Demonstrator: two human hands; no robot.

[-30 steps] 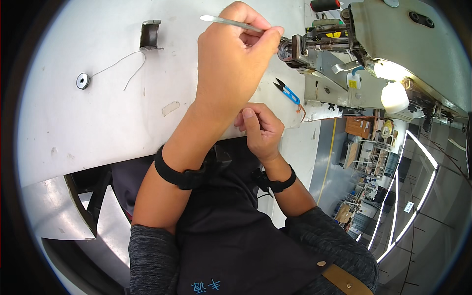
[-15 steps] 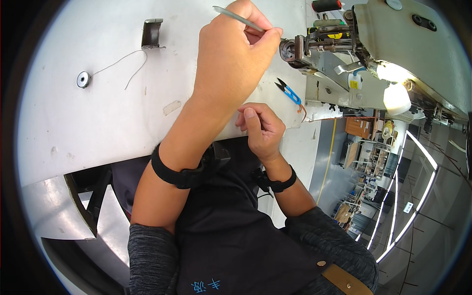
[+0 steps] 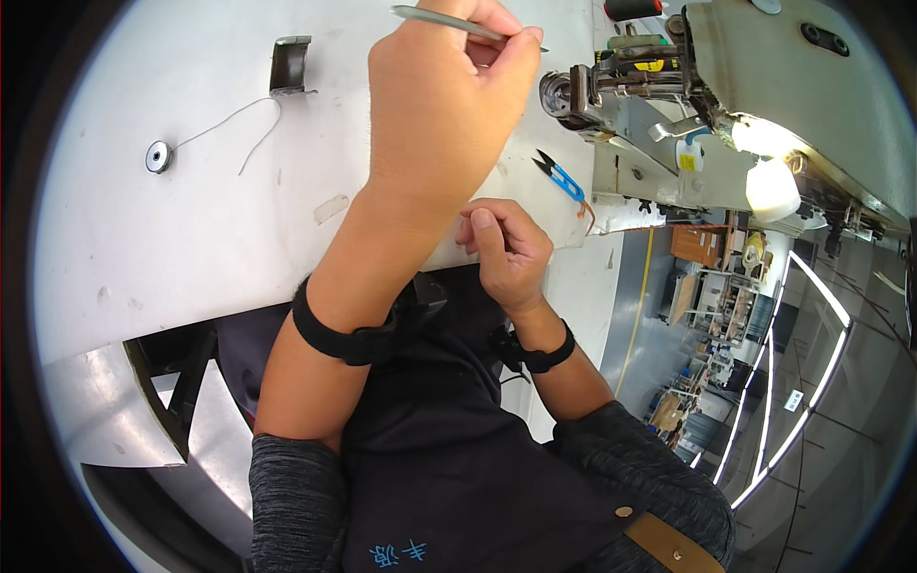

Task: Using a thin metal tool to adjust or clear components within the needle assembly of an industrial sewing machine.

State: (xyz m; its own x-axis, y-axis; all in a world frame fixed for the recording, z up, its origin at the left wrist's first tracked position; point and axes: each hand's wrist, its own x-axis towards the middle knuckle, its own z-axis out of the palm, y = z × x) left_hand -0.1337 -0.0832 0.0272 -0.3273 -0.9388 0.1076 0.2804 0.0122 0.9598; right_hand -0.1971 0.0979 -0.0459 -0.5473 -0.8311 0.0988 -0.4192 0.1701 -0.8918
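We see a slim grey metal rod-like tool (image 3: 447, 20), tapering to a dark tip, pinched in the left hand (image 3: 441, 91) near 12 o'clock. It slants: the blunter end aims between 9 and 10, the tip between 3 and 4.

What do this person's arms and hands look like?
The left hand and right hand are bare. A black left forearm strap and matching right forearm strap each carry a dark fitting. The left sleeve and right sleeve are dark grey, finely streaked, ending near the elbows.
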